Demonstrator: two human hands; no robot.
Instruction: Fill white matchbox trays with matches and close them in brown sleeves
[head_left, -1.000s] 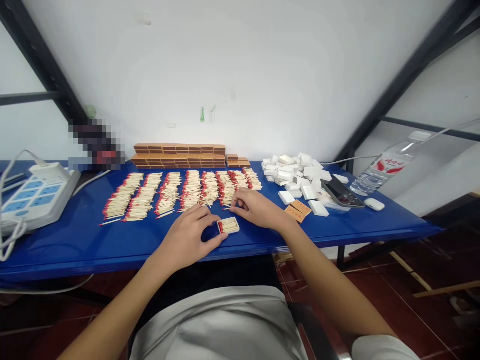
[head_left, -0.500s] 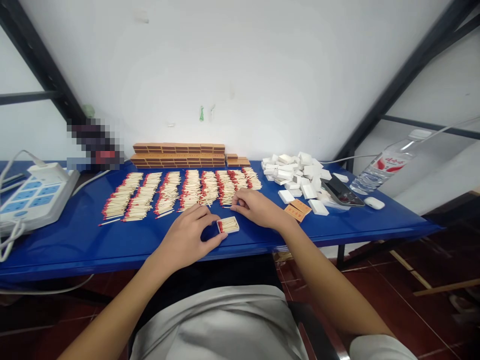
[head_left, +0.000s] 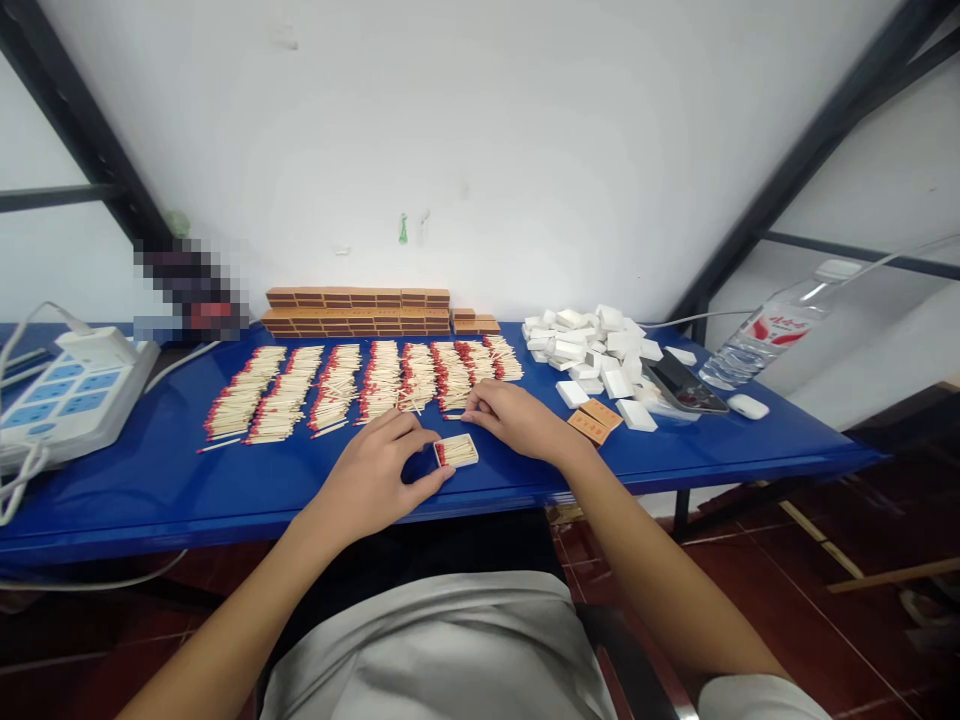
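Note:
My left hand (head_left: pixel 381 465) holds a small white matchbox tray (head_left: pixel 469 460) by its left end, between thumb and fingers. Red-tipped matches (head_left: pixel 454 452) lie inside it, heads to the left. My right hand (head_left: pixel 511 420) is closed, fingertips pinched at the near end of a match pile (head_left: pixel 452 378). A single match (head_left: pixel 454 416) reaches out from those fingertips; how many they grip is hidden. More matches (head_left: pixel 330 390) lie in several slanting piles, red heads mostly leftward, on the blue table (head_left: pixel 247 485).
Brown matchboxes (head_left: pixel 356 312) stand stacked along the wall. White trays (head_left: pixel 592 345) are heaped at right, beside orange-brown sleeves (head_left: pixel 596 420), a phone (head_left: pixel 684 382), a white earphone case (head_left: pixel 748 406) and a water bottle (head_left: pixel 776 325). At far left sits a power strip (head_left: pixel 71 395).
My right fingertips have shifted very slightly, and the match at them shows a bit more. My left hand and the tray have stayed in place.

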